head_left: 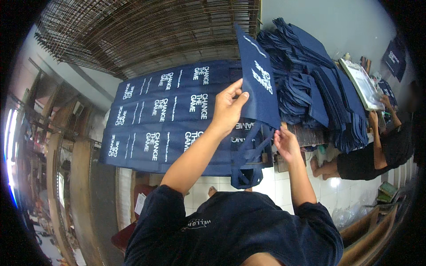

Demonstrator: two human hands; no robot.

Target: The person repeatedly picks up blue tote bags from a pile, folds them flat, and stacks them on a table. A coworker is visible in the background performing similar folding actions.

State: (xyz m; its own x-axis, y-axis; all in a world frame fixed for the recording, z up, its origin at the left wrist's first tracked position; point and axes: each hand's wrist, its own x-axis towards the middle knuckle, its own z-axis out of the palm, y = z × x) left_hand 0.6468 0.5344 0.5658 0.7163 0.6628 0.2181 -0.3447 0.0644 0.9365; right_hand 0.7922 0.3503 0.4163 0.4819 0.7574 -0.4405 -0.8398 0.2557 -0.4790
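Head view: you have a navy bag point(258, 84) raised in front of you, past the near end of the laid-out bags' right side, its white print facing up toward you. Your left hand point(228, 105) is closed in a pinch on the bag's left edge, thumb against the fabric, so it has the surer hold. Your right hand point(287, 144) sits at the lower right corner, fingers partly curled with their tips at the fabric; you cannot tell here whether they are closed on it. The bag's long axis runs away from you, slanting from the upper left down to that right-hand corner, so the panel lies ahead and right of your left hand, and ahead and left of your right. Navy straps point(254, 148) loop just below it; which bag they belong to is unclear. Rows of printed laid-out bags point(133, 119) spread to your left, while heaped bags point(306, 84) lie to your right, with a co-worker's hand point(387, 103) beside a pale frame point(360, 86) beyond them.
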